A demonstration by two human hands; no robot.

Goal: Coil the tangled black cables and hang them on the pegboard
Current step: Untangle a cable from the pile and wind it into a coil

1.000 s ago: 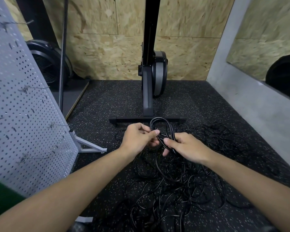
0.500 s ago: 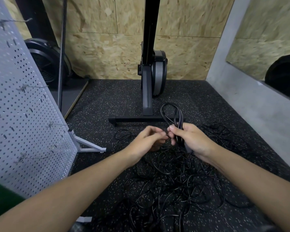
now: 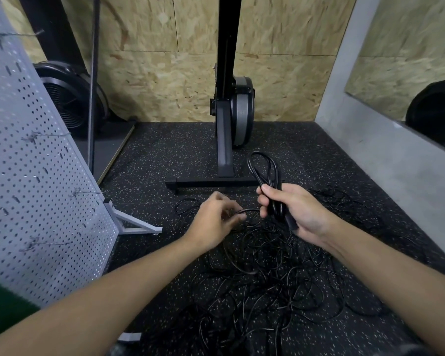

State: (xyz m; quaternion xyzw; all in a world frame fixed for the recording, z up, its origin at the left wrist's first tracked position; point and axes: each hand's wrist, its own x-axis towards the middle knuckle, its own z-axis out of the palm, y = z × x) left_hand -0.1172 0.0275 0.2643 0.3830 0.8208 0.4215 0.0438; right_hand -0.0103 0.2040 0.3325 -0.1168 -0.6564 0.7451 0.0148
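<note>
While the coil is just a few loops, gripped in the right hand, the left hand pinches the next strand; most cables sit tangled mid-floor, and nothing's on the pegboard at the left edge yet.

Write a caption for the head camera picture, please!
Right hand grips a cable coil while left hand pinches a loose strand above the tangled pile.
</note>
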